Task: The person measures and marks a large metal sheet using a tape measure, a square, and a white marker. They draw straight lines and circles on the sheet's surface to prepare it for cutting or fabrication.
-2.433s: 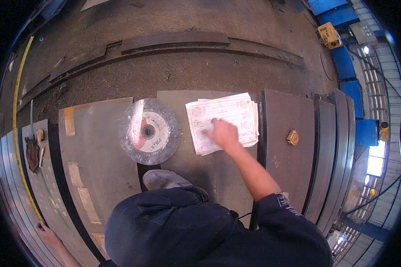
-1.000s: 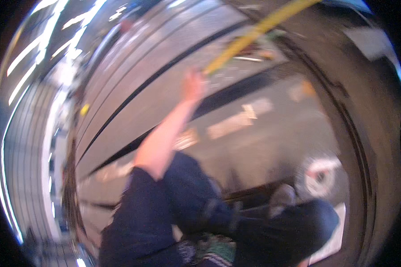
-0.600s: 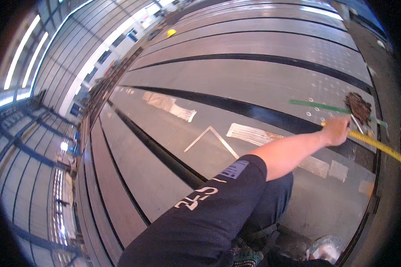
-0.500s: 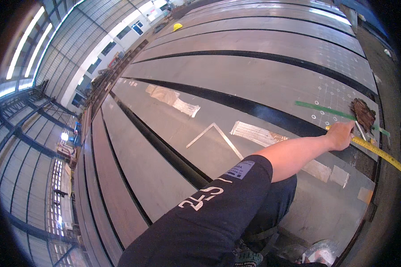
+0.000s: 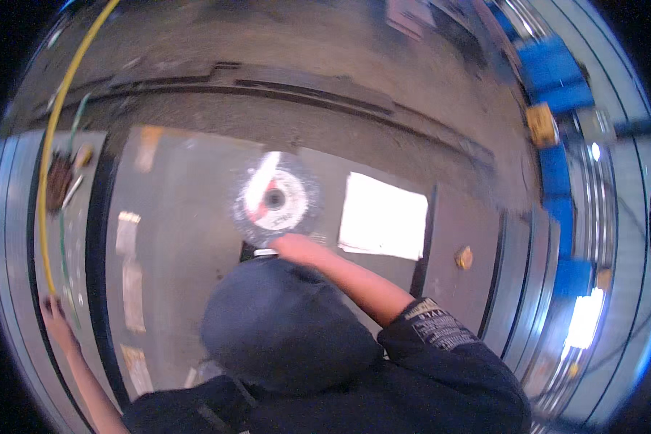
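At the far left my left hand [image 5: 58, 311] is closed at the near end of a yellow tape measure [image 5: 56, 137], whose blade runs away past the table edge. Beside the blade lie a crumpled dark brown rag [image 5: 59, 182], a thin white stick [image 5: 73, 191] and a green strip [image 5: 63, 249]. My right hand [image 5: 293, 249] is in front of my dark-clad knee, its fingers curled at a small black-and-white item [image 5: 262, 253] that I cannot make out. Just beyond that hand, a round abrasive disc [image 5: 291, 201] with a white label lies in clear plastic.
White paper sheets [image 5: 383, 215] lie right of the disc. A small tan lump [image 5: 464, 258] rests on a neighbouring steel plate. Tape patches [image 5: 132, 296] mark the plate on the left, and dark gaps separate the plates. Blue boxes [image 5: 553, 72] stand at the right.
The view has swung to the right, bringing the disc, the paper sheets and my right hand into sight. My left hand stays at the tape measure, now at the far left.
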A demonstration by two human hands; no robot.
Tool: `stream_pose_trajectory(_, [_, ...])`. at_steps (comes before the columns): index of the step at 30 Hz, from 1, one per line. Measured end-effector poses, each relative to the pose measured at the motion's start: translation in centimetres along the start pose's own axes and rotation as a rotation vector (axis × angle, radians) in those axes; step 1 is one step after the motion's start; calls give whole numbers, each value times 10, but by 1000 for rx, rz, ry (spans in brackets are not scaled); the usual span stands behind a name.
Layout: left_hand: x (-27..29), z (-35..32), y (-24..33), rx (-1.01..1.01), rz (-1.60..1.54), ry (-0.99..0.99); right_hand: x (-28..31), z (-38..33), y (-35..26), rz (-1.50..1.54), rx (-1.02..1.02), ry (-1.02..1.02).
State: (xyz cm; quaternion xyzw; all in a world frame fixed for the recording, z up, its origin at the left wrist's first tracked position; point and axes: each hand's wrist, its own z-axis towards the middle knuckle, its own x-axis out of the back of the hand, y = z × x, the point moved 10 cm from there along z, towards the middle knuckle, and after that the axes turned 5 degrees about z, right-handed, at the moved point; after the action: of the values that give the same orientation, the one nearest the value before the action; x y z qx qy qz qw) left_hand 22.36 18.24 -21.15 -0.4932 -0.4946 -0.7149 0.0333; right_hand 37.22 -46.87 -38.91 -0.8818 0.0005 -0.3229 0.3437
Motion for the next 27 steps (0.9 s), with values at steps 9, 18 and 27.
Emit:
stream_pose_trajectory(9, [0,31,-22,67,278,-3,-19,-12,9,142,1,-77])
stream_pose_trajectory(18, [4,37,11,-64,519,67,-14,6,7,185,74,-88])
stream_pose_trajectory(27, [0,27,12,-75,515,77,-17,10,9,100,28,-159])
